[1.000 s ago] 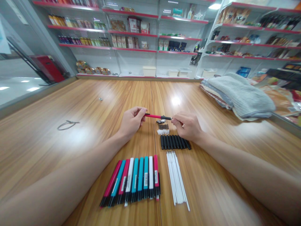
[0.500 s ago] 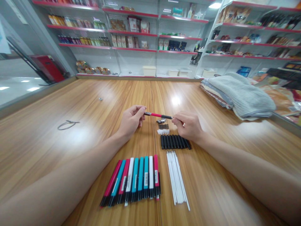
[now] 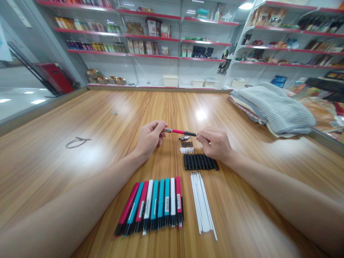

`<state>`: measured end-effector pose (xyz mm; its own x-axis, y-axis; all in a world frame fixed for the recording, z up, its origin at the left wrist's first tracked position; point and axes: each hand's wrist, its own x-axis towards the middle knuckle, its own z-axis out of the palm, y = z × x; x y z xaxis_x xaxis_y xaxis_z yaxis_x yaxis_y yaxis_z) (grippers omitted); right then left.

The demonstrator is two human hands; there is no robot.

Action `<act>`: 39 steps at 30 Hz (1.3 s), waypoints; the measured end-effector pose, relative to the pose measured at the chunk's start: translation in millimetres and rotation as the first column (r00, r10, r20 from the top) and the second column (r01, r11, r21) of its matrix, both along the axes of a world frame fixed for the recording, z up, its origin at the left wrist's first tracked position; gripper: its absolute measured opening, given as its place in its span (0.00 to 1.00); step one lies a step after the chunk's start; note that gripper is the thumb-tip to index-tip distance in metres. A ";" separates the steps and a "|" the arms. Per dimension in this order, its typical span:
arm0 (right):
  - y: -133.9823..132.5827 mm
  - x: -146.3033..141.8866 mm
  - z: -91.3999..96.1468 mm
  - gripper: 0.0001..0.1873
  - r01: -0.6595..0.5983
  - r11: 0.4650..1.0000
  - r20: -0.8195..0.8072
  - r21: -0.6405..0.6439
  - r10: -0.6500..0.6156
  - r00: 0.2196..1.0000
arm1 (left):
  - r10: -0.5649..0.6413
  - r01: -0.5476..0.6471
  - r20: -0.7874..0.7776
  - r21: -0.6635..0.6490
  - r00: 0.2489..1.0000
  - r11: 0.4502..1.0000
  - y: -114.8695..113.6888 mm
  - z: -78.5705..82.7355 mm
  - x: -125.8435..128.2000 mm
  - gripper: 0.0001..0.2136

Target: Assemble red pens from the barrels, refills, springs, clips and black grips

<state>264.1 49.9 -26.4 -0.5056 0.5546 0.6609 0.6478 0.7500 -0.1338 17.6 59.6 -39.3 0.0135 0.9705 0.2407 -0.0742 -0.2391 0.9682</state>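
Observation:
Between my two hands a red and black pen (image 3: pixel 178 131) is held nearly level above the table. My left hand (image 3: pixel 151 139) is closed on its barcoded end, and the fingertips of my right hand (image 3: pixel 215 143) pinch its silvery tip. Beneath and beside the pen lie small metal tips (image 3: pixel 184 138), a row of springs (image 3: pixel 187 144) and short white plugs (image 3: pixel 186 150). Black grip sleeves (image 3: pixel 200 162) lie in a row just below my right hand. Closer to me are white refills (image 3: pixel 202 204) and a row of red, blue and white pen barrels (image 3: pixel 154 204).
A thin grey cord loop (image 3: pixel 77 142) lies on the wooden table (image 3: pixel 107 157) at left, and a small metal piece (image 3: pixel 115 113) sits farther back. Folded cloths (image 3: pixel 276 107) are stacked at the right. Stocked shelves (image 3: pixel 153 37) stand behind the table.
The pen has turned slightly about its length in my left fingers, showing more of its barcode label. Both hands stay in nearly the same place.

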 end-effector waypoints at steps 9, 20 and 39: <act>0.1 1.2 -2.0 0.10 0.005 0.999 0.092 0.052 -0.010 0.996 | -0.023 0.022 -0.039 -0.036 0.999 0.999 -0.2 0.3 0.3 0.10; -0.6 0.6 -1.1 0.10 0.030 0.997 0.102 0.069 -0.037 0.994 | -0.057 0.057 0.002 -0.131 0.998 0.990 -1.6 5.9 2.4 0.10; -0.5 0.0 -0.5 0.13 0.026 0.998 0.056 0.048 -0.028 0.998 | -0.125 0.124 -0.005 -0.047 0.992 0.991 -4.3 4.8 0.3 0.10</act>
<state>264.2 49.3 -26.9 -0.5279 0.5372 0.6578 0.6734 0.7367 -0.0612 17.9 55.4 -34.5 0.1367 0.9714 0.1944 -0.0933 -0.1827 0.9787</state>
